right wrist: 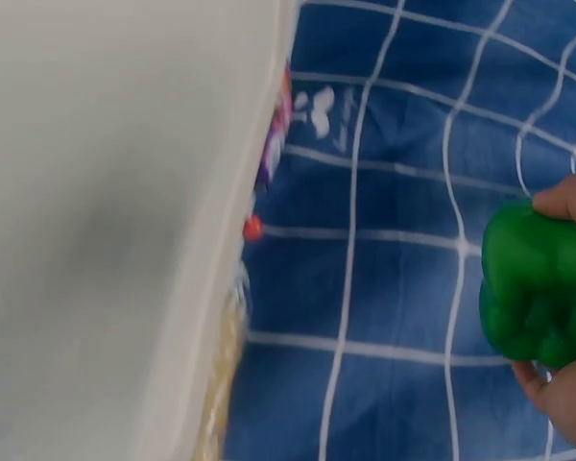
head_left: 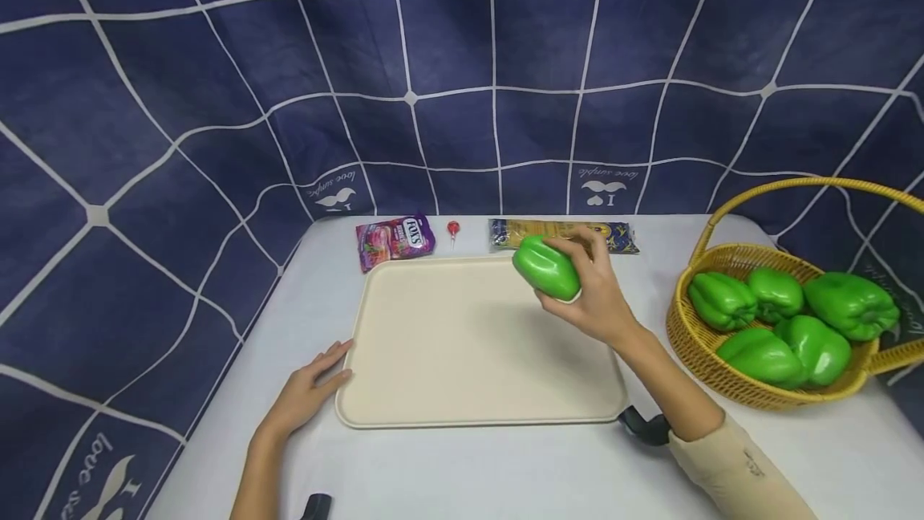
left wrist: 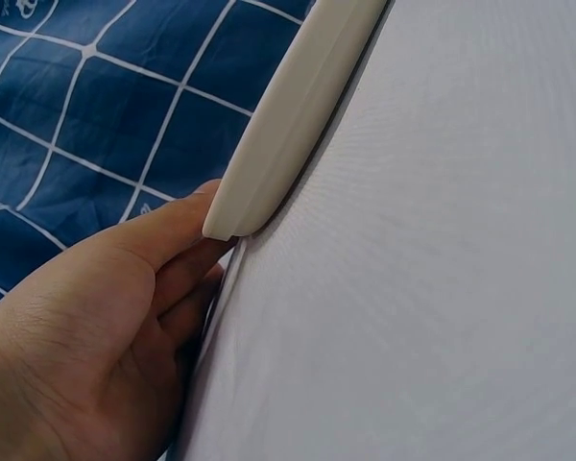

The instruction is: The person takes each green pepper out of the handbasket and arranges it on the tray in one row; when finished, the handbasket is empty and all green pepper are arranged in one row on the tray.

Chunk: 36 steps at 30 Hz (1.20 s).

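My right hand [head_left: 593, 295] grips a green bell pepper [head_left: 546, 267] above the right part of a cream tray [head_left: 462, 343]. In the right wrist view the bell pepper [right wrist: 533, 283] sits between thumb and fingers, with the tray [right wrist: 106, 192] off to the left. My left hand [head_left: 306, 392] lies at the tray's left edge, its fingers fairly straight and touching the rim. The left wrist view shows the left hand [left wrist: 106, 307] with fingertips at the corner of the tray [left wrist: 278, 125].
A yellow wicker basket [head_left: 682, 335] with several green bell peppers stands at the right. Behind the tray lie a purple candy bag [head_left: 395, 241], a red lollipop [head_left: 453, 228] and a yellow-and-blue packet [head_left: 621, 237]. A blue checked cloth [head_left: 462, 127] hangs behind the white table.
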{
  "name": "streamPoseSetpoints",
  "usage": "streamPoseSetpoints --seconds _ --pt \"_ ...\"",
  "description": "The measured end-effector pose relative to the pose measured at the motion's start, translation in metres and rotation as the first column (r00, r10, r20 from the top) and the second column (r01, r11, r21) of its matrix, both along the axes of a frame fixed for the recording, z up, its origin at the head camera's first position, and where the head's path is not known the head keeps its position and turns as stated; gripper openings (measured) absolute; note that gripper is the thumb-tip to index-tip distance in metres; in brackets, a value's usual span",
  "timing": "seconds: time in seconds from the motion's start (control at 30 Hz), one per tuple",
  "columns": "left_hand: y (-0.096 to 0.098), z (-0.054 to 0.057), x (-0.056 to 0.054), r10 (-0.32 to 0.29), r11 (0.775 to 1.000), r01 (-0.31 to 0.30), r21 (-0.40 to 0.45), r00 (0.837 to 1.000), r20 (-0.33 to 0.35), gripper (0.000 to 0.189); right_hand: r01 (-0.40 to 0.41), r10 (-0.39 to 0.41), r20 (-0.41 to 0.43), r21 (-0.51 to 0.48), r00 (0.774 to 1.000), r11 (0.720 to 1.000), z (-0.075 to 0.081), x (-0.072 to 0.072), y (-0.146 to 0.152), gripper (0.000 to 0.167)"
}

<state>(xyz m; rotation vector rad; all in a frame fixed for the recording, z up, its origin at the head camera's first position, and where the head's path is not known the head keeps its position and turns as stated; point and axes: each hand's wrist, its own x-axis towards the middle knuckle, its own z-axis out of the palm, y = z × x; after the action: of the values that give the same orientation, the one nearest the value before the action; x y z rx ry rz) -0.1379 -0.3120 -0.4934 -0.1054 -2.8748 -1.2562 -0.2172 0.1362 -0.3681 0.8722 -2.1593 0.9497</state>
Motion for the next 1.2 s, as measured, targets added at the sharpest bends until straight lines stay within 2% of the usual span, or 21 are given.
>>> streamPoseSetpoints --seconds 0.4,0.67,0.93,1.2 --pt "0.001 -0.001 0.002 0.015 1.0 -0.015 -0.01 1.0 0.014 0.055 -0.095 0.092 0.121 0.022 0.988 0.995 -0.018 -0.024 -0.068 0.067" --pt "0.0 -0.002 0.002 0.019 1.0 -0.019 -0.009 1.0 0.008 0.055 -0.126 0.118 0.222 0.018 0.968 0.992 -0.029 -0.04 -0.106 0.079" --pt "0.0 -0.001 0.002 0.013 1.0 -0.013 0.009 1.0 0.001 0.054 -0.152 0.142 0.207 0.032 0.968 0.988 -0.045 -0.05 -0.139 0.078" --pt "-0.001 -0.001 0.003 0.004 1.0 -0.004 0.017 1.0 -0.004 0.054 -0.145 0.122 0.254 0.074 0.96 0.987 -0.061 -0.051 -0.16 0.086"
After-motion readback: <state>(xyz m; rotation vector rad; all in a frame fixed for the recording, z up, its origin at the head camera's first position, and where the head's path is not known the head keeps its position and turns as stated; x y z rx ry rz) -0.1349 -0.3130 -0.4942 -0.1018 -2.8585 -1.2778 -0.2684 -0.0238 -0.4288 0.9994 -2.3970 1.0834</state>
